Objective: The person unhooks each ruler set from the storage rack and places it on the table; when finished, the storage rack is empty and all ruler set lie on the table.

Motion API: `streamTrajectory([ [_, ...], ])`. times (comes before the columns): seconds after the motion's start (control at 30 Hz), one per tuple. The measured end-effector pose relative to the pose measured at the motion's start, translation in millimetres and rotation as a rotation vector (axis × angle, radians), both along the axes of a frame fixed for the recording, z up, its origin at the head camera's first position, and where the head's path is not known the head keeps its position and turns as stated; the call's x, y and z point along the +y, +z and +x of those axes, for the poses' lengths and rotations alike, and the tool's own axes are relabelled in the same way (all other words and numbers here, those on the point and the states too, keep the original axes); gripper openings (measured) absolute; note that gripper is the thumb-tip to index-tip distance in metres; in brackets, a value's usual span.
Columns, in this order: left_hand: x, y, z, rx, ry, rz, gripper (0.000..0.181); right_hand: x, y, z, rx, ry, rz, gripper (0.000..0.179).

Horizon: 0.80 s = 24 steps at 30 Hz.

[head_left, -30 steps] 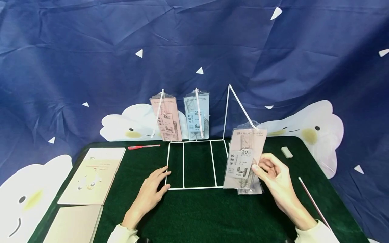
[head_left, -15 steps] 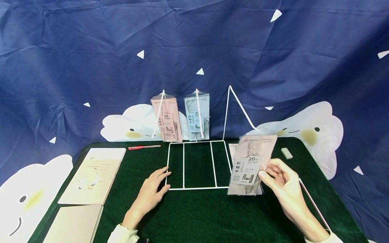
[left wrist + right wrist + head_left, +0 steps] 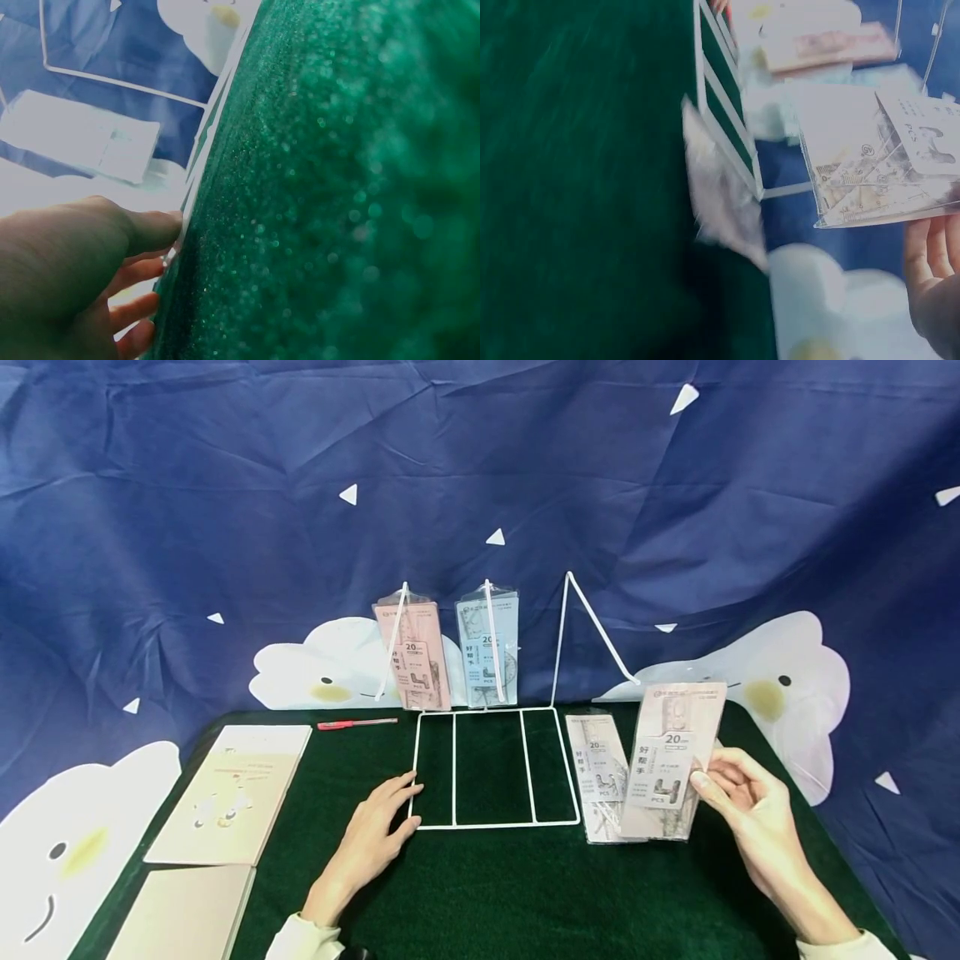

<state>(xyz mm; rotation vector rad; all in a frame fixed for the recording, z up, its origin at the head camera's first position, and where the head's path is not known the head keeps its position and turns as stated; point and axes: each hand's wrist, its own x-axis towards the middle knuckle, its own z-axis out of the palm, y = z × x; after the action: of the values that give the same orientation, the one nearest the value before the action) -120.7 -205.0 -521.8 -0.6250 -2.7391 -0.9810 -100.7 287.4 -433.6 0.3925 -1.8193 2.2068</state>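
Observation:
My right hand (image 3: pixel 750 810) pinches a pale pink ruler set packet (image 3: pixel 671 760) at its right edge, thumb in front. It is held up to the right of the white wire rack (image 3: pixel 495 825), clear of the rack's right prong. A second ruler set packet (image 3: pixel 596 777) lies on the green cloth beside the rack, partly behind the held one. My left hand (image 3: pixel 371 831) rests at the rack's left front corner, its fingertips touching the wire. On the rack hang a pink ruler set packet (image 3: pixel 420 660) and a blue one (image 3: pixel 468 652); the right prong holds nothing.
Two notebooks lie at the left, one with a printed cover (image 3: pixel 228 793) and a plain one (image 3: pixel 183 910). A red pen (image 3: pixel 356 723) lies behind the rack's left side. A blue patterned curtain (image 3: pixel 480 460) hangs behind the table.
My right hand has carried the pale pink packet rightward, away from the tip of the right prong, uncovering the packet on the cloth. My left hand stays at the rack's corner.

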Motion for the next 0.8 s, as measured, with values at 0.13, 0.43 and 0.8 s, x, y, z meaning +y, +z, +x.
streamTrajectory([
  [0.13,0.0,0.1,0.1,-0.017,-0.002,-0.003,0.046,20.6,-15.8,-7.5,-0.058,-0.053,0.017,0.028],
  [0.43,-0.9,2.4,-2.4,-0.045,0.008,-0.012,0.047,61.4,-43.7,-30.1,-0.213,-0.038,0.104,0.027],
  [0.8,-0.4,-0.1,-2.5,-0.036,-0.001,-0.009,0.047,73.2,-61.1,-52.1,-0.369,-0.102,0.361,0.016],
])
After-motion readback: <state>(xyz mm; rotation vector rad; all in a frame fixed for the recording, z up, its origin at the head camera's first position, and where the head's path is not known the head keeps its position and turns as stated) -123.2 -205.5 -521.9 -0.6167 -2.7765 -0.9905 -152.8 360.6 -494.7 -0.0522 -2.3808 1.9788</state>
